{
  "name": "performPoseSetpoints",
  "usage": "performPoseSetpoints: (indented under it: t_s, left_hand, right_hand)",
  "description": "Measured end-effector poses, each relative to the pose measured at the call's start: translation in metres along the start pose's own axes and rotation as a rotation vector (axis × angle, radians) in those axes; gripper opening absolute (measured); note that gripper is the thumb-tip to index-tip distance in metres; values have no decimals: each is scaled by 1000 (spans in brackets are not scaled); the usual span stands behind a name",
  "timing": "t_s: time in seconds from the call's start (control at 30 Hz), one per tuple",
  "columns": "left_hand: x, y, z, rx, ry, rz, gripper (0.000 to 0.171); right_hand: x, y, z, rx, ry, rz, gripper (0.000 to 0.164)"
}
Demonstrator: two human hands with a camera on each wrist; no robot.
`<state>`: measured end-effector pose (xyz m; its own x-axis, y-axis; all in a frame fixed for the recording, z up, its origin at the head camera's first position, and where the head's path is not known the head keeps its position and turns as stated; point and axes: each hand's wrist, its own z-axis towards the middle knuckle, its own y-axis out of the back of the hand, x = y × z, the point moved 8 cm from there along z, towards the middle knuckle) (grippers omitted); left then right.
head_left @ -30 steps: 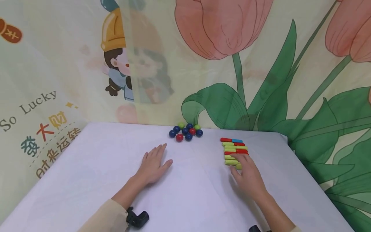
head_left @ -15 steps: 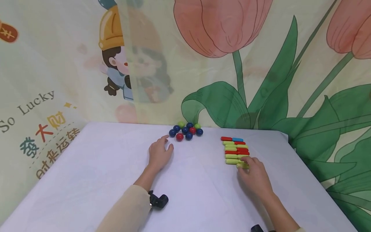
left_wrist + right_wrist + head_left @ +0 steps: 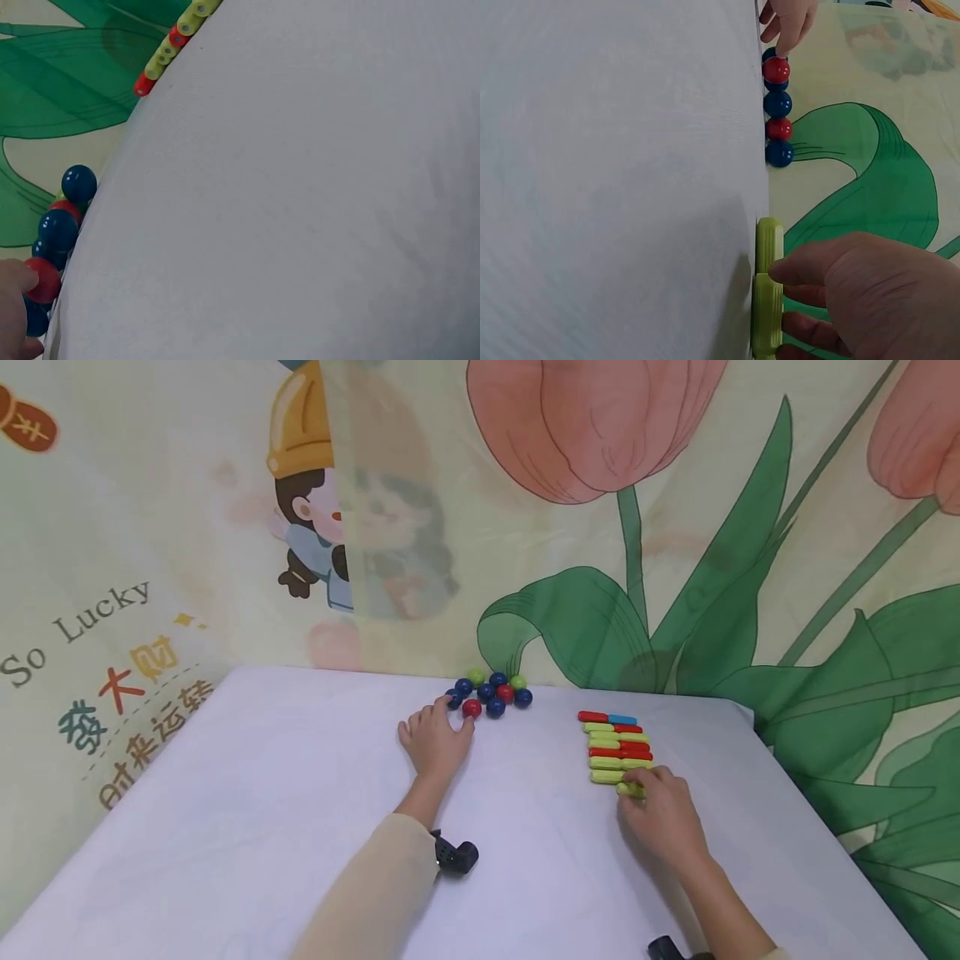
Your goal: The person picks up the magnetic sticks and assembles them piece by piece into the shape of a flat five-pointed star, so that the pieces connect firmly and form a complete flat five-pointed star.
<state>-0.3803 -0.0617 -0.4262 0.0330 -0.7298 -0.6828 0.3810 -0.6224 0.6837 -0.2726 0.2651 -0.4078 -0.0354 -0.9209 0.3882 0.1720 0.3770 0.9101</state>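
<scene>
Where left fingers [image 3: 439, 710] overlap, a blue ball [image 3: 455, 699] is part-hidden.

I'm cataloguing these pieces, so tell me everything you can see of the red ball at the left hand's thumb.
The red ball is round, smooth-looking and shiny, plain red, perhaps plastic or lacquered wood. It rests on the white cloth, close to several blue balls and nearer the person than most of them. The thumb of the left hand overlaps its edge, seemingly touching it; how firmly cannot be told.

Glossy balls [image 3: 486, 692] lie clustered; coloured sticks [image 3: 621, 754] lie parallel, seemingly touching.
</scene>
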Motion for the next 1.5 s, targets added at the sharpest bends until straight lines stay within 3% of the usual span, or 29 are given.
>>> performPoseSetpoints:
  t_s: [0.2,0.37,0.67,0.97,1.3,1.5]
  left_hand:
    - [1,1,3,-39,6,12,52]
    - [-1,-2,7,-26,-25,45,52]
    - [-5,0,10,-15,-41,67,45]
    - [-7,2,13,-9,-60,110,44]
    - [2,0,10,20,-40,11,43]
    - [5,-2,9,30,-75,-55,41]
  right_hand:
    - [2,0,-1,-3,4,-5,36]
    - [5,2,0,-22,23,-10,35]
    - [9,-2,3,85,27,59,27]
    - [17,-8,1,117,58,69,26]
    - [18,-12,-5,133,21,97,29]
    - [12,-12,-9,111,-3,128,28]
